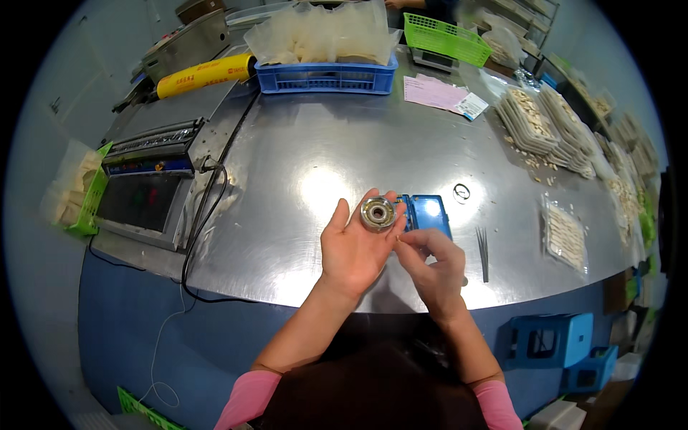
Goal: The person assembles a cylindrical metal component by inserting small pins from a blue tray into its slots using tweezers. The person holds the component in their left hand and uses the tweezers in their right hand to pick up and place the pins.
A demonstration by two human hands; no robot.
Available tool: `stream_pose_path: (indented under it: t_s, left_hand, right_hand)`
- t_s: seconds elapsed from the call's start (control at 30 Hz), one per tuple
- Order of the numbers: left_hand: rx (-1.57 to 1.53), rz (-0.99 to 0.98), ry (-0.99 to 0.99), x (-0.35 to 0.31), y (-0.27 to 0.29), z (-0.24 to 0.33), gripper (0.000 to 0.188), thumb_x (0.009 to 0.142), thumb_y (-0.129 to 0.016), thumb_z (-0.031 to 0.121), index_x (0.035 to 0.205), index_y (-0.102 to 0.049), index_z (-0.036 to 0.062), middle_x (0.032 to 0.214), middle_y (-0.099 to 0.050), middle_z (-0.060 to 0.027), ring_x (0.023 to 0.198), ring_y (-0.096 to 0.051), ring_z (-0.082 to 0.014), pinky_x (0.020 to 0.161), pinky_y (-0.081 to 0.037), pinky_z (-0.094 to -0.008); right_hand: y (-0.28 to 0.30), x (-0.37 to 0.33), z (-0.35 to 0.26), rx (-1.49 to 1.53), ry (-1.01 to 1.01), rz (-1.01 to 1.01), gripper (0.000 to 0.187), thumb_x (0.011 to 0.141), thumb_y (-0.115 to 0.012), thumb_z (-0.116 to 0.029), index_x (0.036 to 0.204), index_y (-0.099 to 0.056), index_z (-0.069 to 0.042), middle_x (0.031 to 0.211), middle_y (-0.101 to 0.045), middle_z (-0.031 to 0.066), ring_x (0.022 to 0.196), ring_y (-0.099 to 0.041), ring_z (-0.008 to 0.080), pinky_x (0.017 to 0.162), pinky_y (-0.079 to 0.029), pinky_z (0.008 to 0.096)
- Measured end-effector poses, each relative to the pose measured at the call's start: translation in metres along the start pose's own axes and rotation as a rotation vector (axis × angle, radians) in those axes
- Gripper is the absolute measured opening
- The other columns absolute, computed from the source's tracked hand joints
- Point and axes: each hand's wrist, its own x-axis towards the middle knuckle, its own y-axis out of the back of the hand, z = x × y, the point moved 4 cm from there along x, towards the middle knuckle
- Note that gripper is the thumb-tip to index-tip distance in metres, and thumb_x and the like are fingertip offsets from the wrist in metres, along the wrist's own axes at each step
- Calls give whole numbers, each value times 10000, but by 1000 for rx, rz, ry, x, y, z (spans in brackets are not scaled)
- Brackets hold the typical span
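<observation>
While the left hand (352, 247) is turned palm up over the steel bench (301, 179), a round metal part (378, 213) that looks like a bearing sits out on its fingertips, thumb on one side and fingers closed around the other, so that grip is clamped on the part. Held flat and face-up like that, the open centre is easy to get at from above, which I'd guess is the point.

The right hand (432, 261) is just beside it, on the part's lower right, fingers pinched together at the rim. Whether there's something tiny between them I honestly can't tell, it's too small to see.

Right behind both hands lies an open blue case (428, 213) flat on the bench, close enough to reach without stretching. A little past the right hand there's a thin dark ring (462, 191), and off to its right a few thin dark pins or needles (483, 247) lying in a neat bunch, probably so they don't roll.

Well away to the left of the left hand is a grey sealing-type machine (147, 183) with its black cable (204, 215) trailing over the bench edge. Far back stands a blue crate (326, 75) of clear bags.
</observation>
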Motion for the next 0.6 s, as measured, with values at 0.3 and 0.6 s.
stream_pose_path:
  t_s: [0.3, 0.6]
  left_hand:
    - [50, 32, -52, -2, -4, -4, 525, 987, -314, 447, 1290, -383, 23, 1383, -377, -216, 1319, -336, -373, 1116, -260, -497]
    - [67, 34, -35, -4, -7, -4, 475, 998, -295, 443, 1259, -410, 63, 1315, -429, -173, 1248, -406, -322, 1054, -341, -477]
  right_hand:
    - [-12, 2, 4, -135, 168, 59, 68, 732, -705, -6, 787, -665, -16, 703, -614, 60, 640, -577, 170, 528, -441, 270]
    - [-16, 2, 12, -129, 152, 76, 63, 716, -712, -5, 767, -675, -5, 664, -594, 69, 608, -564, 180, 525, -444, 281]
